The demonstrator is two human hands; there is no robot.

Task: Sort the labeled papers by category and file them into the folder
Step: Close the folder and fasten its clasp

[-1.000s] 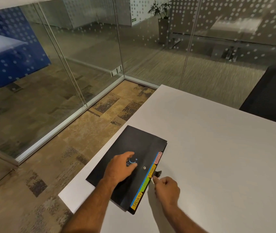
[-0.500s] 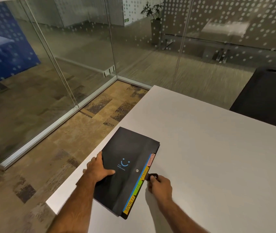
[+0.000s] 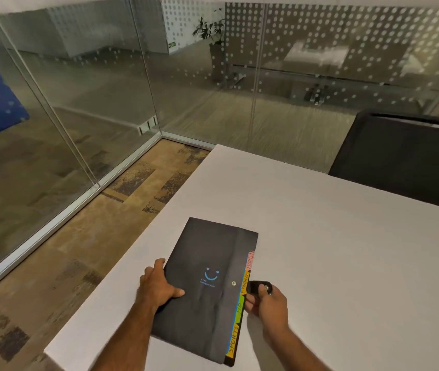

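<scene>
While the black folder (image 3: 207, 287) lies shut near the desk's (image 3: 333, 250) left edge, the left hand (image 3: 158, 286) grips its left side, thumb on top. The right hand (image 3: 267, 303) pinches the clasp strap (image 3: 259, 286) beside the coloured tabs (image 3: 242, 298). Farther right stands a black chair (image 3: 405, 159).

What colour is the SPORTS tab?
Orange-yellow SPORTS tab, nearest end of the folder, head view.
</scene>
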